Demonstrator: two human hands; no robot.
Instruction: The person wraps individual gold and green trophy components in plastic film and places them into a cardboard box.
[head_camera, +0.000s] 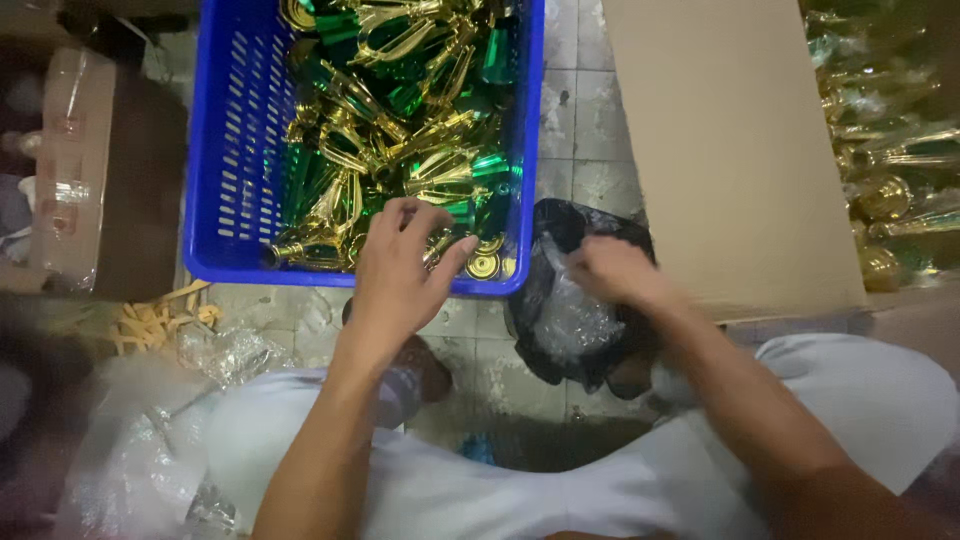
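While the left hand (400, 262) reaches, fingers spread and loose, over gold and green trophy parts (400, 130) in the blue crate (235, 150) at upper centre, right hand (610, 270) pinching clear plastic wrap (570, 315) over a black bag (560, 235), centre frame.

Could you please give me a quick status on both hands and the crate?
Left hand reaching into blue crate, over gold-green parts. Right hand at black bag of clear wrap. Nothing blocking either.
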